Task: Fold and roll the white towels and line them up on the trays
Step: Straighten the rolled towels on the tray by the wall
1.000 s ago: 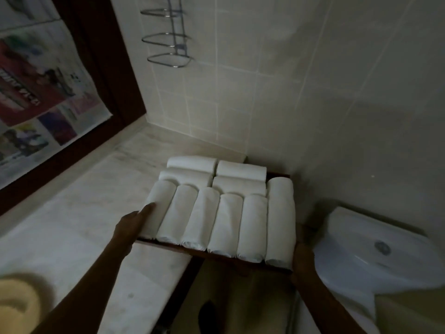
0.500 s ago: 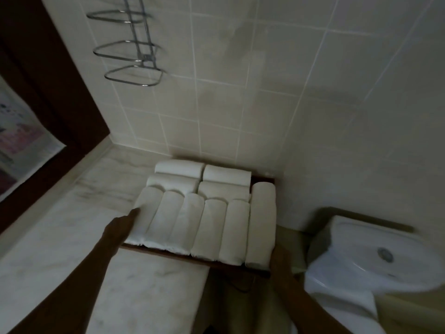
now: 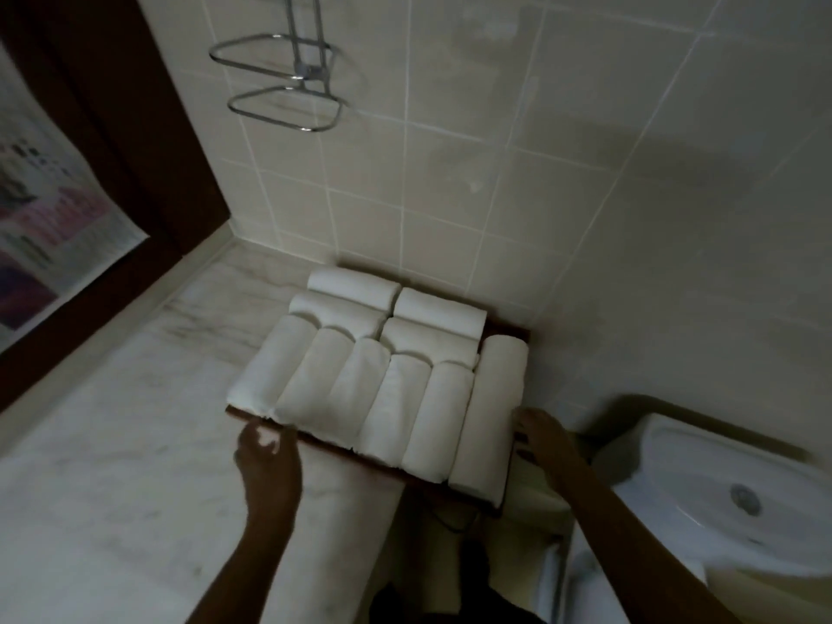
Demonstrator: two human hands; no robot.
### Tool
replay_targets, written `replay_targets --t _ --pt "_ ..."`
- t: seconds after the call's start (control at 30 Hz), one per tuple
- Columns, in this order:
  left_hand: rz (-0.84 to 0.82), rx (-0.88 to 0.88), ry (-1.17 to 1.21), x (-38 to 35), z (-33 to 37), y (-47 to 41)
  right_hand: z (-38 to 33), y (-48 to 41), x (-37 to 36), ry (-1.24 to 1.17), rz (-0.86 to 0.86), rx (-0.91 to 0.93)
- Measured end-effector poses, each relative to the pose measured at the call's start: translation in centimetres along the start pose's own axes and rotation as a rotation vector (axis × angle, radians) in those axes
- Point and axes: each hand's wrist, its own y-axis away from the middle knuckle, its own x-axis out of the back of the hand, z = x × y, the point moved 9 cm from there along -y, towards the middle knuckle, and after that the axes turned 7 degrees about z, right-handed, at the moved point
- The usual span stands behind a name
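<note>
Several white rolled towels [image 3: 360, 389] lie packed on a dark wooden tray [image 3: 236, 413]: a front row pointing toward me and shorter rolls laid crosswise behind. The tray sits on the marble counter [image 3: 112, 443], close to the tiled wall corner, and its right front corner overhangs the counter edge. My left hand [image 3: 265, 452] is at the tray's front left rim with its fingers curled against it. My right hand [image 3: 542, 436] holds the tray's right edge beside the longest roll.
A white ceramic toilet tank [image 3: 720, 488] stands low on the right, just past the tray. A chrome wire rack [image 3: 288, 96] hangs on the tiled wall above. A dark wooden frame and a printed paper sheet [image 3: 45, 227] border the counter on the left.
The tray has slid further back toward the wall corner. My left hand has moved from the tray's left side to its front rim, and my right hand has moved up the right edge.
</note>
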Motion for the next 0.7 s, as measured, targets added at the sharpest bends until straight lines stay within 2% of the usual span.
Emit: replay_targets --t 0.13,0.23,0.33,0.57,0.7 --pt "-0.199 0.299 0.217 -4.2 -4.8 6.1 -1.8 -1.2 -0.7 -0.018 -0.099 -0.033" --pt "-0.238 0.438 0.357 -6.6 -5.0 8.0 -2.8 -2.8 -1.1 0.0 -0.17 -0.042" --pt "-0.212 0.404 0.396 -7.8 -3.6 7.6 -3.2 -4.6 -1.1 -0.004 -0.224 -0.025" --pt "0.015 0.424 0.549 -7.6 -4.2 5.3 -4.9 -6.8 -5.4 0.102 -0.459 0.04" --pt "0.143 0.376 0.574 -7.5 -4.0 5.4 -6.3 -7.3 -8.0 0.168 -0.586 0.076"
